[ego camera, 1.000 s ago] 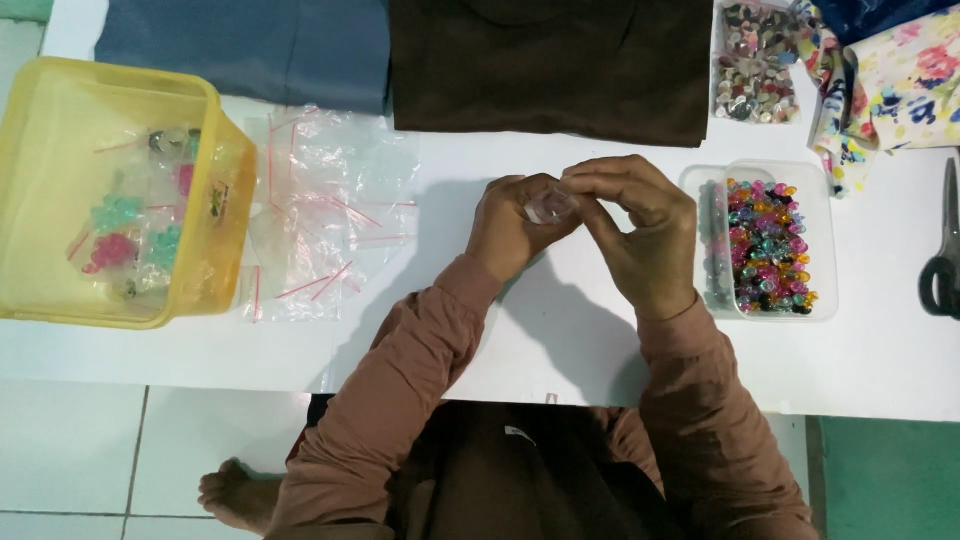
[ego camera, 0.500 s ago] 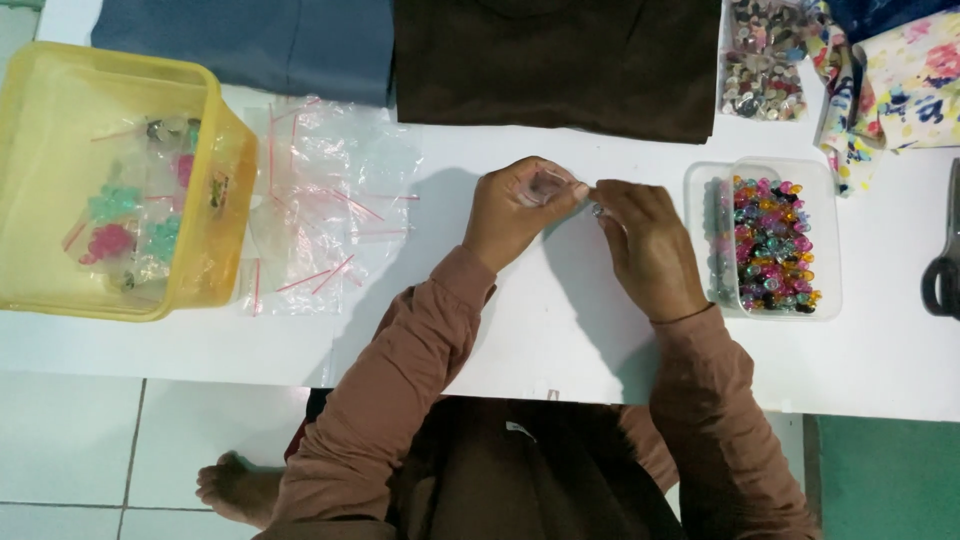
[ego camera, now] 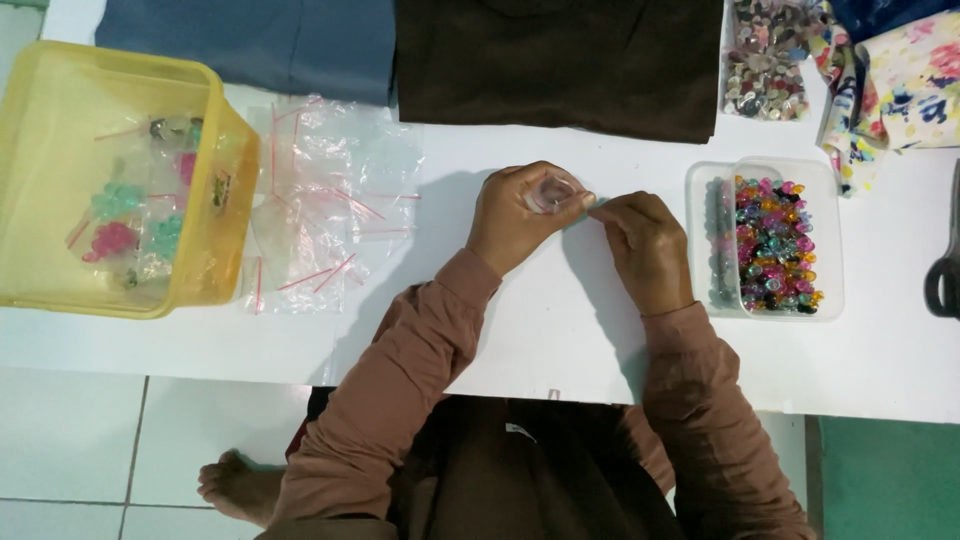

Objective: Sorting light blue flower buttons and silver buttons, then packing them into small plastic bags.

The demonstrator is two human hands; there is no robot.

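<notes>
**Hand and Workpiece Status: Small Clear Bag at Table Centre**

1. Left hand: I see it resting on the white table, fingers curled closed around a small clear bag. The bag sits in the curl between thumb and fingers; only part of its plastic shows above the knuckles. I cannot tell what it contains.

2. Right hand: it lies just beside the left hand, knuckles up. Its thumb and forefinger are pinched shut at the bag's right edge, touching the plastic. The remaining fingers are folded under the palm.

3. Workpiece position: the bag is at the middle of the table, between both hands, near the front edge of the dark brown cloth but apart from it.

4. Right of the hands: a clear plastic tub holds many small multicoloured beads. It stands near the right hand, not touching it. Behind it lies a packet of pale mixed pieces, and a floral cloth beside that. Scissors show at the far right edge.

5. Left of the hands: a loose pile of empty clear bags with red seal strips lies well apart from the left hand. It touches a yellow bin, which holds filled bags with pink and green contents. A blue-grey cloth lies behind the pile.
</notes>
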